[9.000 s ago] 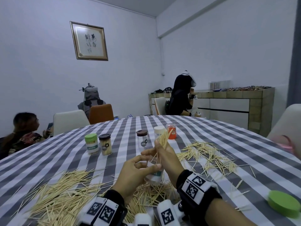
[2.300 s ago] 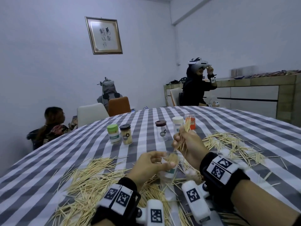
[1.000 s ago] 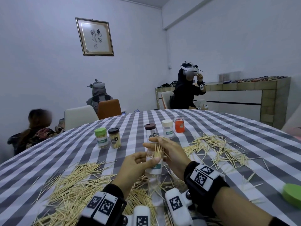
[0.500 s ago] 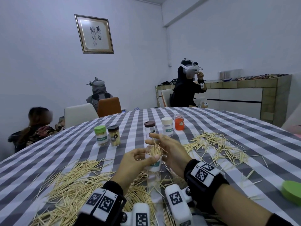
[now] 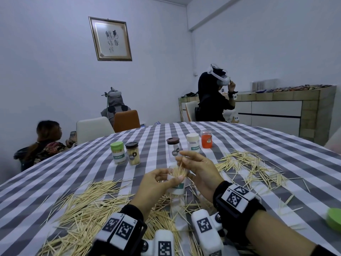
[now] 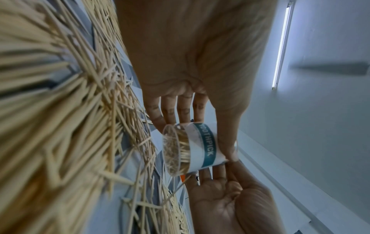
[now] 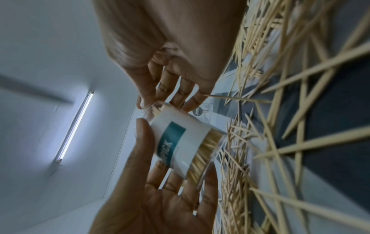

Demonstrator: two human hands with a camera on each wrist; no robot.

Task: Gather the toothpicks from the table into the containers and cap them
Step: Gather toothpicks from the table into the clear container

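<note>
Lowered since a second ago, right hand (image 5: 200, 172) is hovering with fingers relaxed at the mouth of the jar (image 5: 177, 183); left hand (image 5: 156, 185) is grasping it, toothpicks (image 5: 179, 171) inside.

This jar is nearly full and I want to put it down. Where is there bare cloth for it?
Bare cloth lies between the brown-lidded jar and the dark-lidded jar, and left of the green-lidded jar. It is crowded under both hands, where the near toothpick pile spreads, and around the right-hand scatter. The left hand holds the open jar.
</note>
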